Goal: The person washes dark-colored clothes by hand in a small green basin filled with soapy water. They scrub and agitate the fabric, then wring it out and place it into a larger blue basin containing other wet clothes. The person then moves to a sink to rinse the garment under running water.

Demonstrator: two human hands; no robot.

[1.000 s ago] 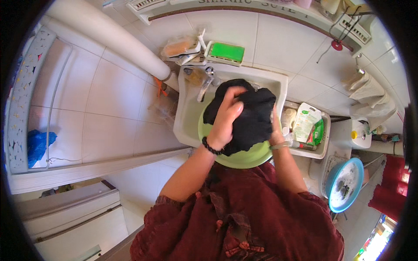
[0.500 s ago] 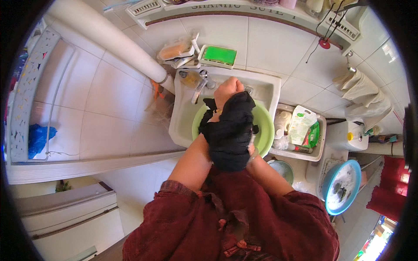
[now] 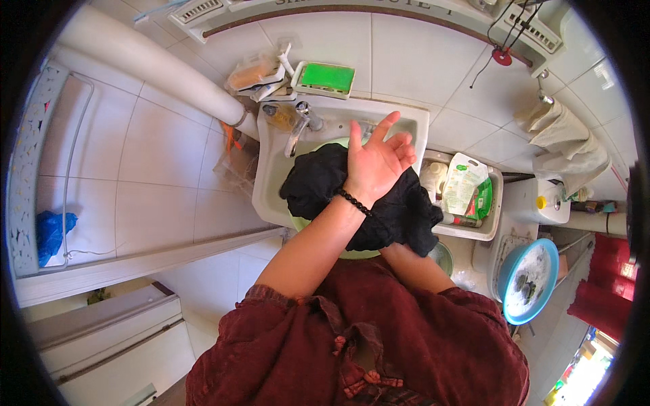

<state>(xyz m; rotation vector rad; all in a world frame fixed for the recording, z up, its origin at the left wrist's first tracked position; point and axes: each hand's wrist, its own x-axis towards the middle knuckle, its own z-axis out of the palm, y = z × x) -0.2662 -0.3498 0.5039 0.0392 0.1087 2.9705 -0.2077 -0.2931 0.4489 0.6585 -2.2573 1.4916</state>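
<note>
My left hand (image 3: 380, 162) is raised over the sink with palm up and fingers spread, holding nothing. A dark beaded bracelet (image 3: 354, 201) circles its wrist. Black cloth (image 3: 315, 181), perhaps a garment, lies bunched on both sides of that wrist. From the right, my right forearm (image 3: 409, 265) reaches under the cloth, which hides the hand and its fingers. Below the cloth is a light green basin (image 3: 359, 255), mostly covered. It sits in the white sink (image 3: 271, 193), near the metal faucet (image 3: 296, 135).
A green soap tray (image 3: 326, 78) stands on the sink's back ledge. To the right, a white tub (image 3: 474, 233) holds packets and bottles. Farther right is a blue basin (image 3: 504, 291) with foamy water. A white pipe (image 3: 156, 64) runs down at the left.
My left hand has gone from a closed fist to open with the palm up. The black cloth, bundled around the forearms before, is now spread wider to both sides.
</note>
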